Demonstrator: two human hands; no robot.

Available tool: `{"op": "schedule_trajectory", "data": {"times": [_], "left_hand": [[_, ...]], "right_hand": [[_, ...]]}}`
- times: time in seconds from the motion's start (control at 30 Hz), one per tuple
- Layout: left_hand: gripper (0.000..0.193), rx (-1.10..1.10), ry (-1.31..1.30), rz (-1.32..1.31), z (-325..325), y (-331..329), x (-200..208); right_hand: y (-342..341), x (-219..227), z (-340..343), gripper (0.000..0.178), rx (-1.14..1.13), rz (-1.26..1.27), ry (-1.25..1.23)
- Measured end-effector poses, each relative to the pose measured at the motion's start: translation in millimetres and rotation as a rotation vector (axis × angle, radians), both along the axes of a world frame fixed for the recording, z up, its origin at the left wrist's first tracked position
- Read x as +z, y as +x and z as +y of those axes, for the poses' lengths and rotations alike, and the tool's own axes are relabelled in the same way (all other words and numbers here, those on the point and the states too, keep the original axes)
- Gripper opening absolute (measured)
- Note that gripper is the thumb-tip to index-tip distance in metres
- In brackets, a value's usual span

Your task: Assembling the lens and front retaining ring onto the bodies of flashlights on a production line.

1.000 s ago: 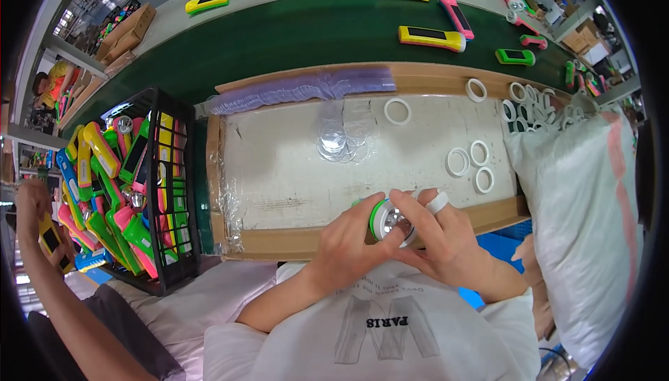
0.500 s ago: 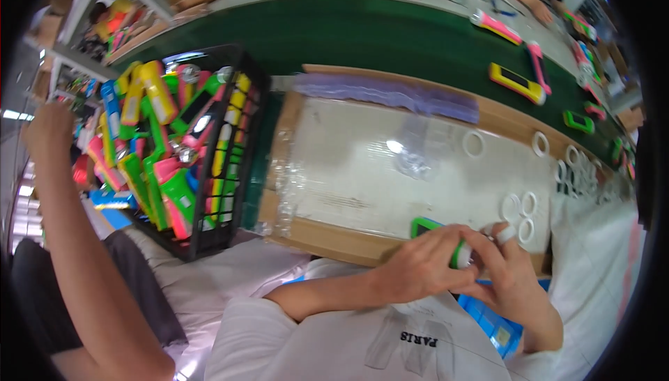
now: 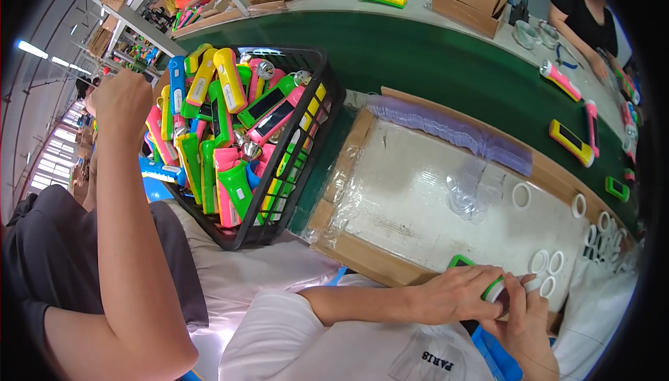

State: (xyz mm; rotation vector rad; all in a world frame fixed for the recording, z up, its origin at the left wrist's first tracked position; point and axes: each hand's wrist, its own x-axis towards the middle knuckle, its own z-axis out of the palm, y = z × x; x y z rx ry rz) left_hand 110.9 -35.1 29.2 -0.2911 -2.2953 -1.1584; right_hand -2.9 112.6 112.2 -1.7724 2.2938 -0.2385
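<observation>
My left hand [image 3: 456,294] is wrapped round a green flashlight [image 3: 460,261], whose dark panel end sticks out beyond the knuckles. At the flashlight's round head, the fingers of my right hand [image 3: 521,322] are closed against its rim. A small white piece [image 3: 533,284] shows at a right fingertip; whether it is a ring or a finger cover I cannot tell. Just past that hand, several white rings [image 3: 539,261] lie on the cardboard-edged work tray [image 3: 397,172]. Much of the flashlight's body is hidden by my fingers.
Left of the tray, a black basket [image 3: 333,95] is heaped with colourful flashlights. A co-worker's raised forearm [image 3: 129,193] stands beside it. Clear purple-tinted plastic discs [image 3: 446,130] line the tray's far edge. Flashlights lie on the green belt [image 3: 390,60]; another person [image 3: 585,18] sits across.
The whole view has swung left, so everything sits further right and the basket shows more fully. Both my hands stay together on the flashlight, with slightly shifted right fingers.
</observation>
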Motion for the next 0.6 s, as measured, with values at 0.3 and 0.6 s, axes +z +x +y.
{"op": "schedule_trajectory", "data": {"times": [0.3,0.6], "left_hand": [[0.016,0.050,-0.024,0.034,2.0,-2.0,-0.9],[0.014,0.039,-0.005,0.010,3.7,-4.8,2.9]], "right_hand": [[-16.6,7.2,-3.5,0.063,0.159,-0.011,0.122],[-25.6,0.5,10.8,0.078,0.112,-0.043,0.183]]}}
